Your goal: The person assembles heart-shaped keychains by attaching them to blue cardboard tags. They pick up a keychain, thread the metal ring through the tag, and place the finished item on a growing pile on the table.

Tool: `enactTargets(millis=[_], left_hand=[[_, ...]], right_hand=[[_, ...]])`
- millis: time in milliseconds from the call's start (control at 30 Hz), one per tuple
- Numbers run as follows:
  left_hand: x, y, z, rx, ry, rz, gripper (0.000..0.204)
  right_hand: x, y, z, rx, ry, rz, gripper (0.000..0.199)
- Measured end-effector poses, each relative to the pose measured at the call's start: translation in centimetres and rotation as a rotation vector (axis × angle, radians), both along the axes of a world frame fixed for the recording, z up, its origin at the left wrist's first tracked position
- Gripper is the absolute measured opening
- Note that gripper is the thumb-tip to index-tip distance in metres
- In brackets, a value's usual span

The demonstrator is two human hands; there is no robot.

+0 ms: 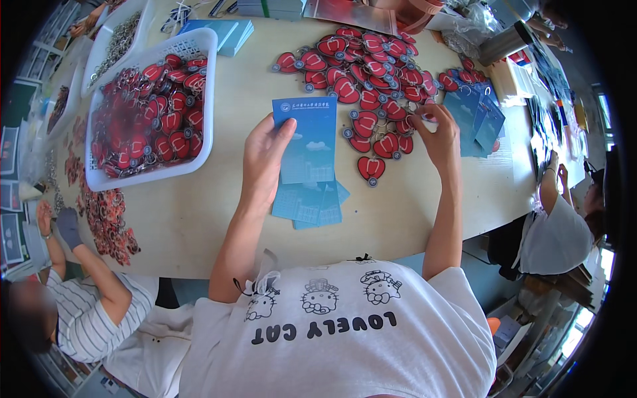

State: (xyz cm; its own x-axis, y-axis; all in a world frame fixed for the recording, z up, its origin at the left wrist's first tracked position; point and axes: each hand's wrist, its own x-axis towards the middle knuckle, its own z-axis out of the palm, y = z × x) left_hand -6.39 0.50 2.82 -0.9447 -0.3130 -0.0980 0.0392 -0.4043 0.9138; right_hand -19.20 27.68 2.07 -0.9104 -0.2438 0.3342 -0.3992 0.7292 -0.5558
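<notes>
My left hand [265,156] grips a blue printed card [308,142] with white clouds on it, thumb on the front. More blue cards [308,205] lie fanned on the table just below it. To the right, my right hand [438,132] reaches into a loose pile of red heart-shaped keychains [371,73] with small round blue tags. Its thumb and index finger are pinched at the pile's right edge on a keychain, whose ring is partly hidden by the fingertips. One keychain [371,169] lies at the near end of the pile.
A white basket [211,99] full of red keychains stands at the left, with a tray of metal rings [123,40] behind it. Blue cards [474,119] lie at the right near a metal tumbler [504,45]. Co-workers sit at both sides; one wears a grey glove [68,225].
</notes>
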Motion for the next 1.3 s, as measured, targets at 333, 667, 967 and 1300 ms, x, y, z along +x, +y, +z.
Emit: enactTargets(millis=[333, 667, 967, 1300], left_hand=[[-0.1, 0.3, -0.5, -0.029, 0.053, 0.086, 0.019], [-0.2, 1.6, 1.1, -0.163, 0.133, 0.226, 0.017], [-0.1, 1.6, 1.1, -0.669, 0.166, 0.174, 0.011], [0.5, 2.1, 2.0, -0.201, 0.14, -0.071, 0.018]], right_hand=[[-0.2, 1.1, 1.0, -0.201, -0.184, -0.001, 0.013], [2.6, -1.8, 6.6, -1.033, -0.623, 0.297, 0.013], [4.4, -6.9, 10.6, 0.081, 0.197, 0.705, 0.017], [4.9, -9.8, 9.5, -0.121, 0.024, 0.722, 0.026]])
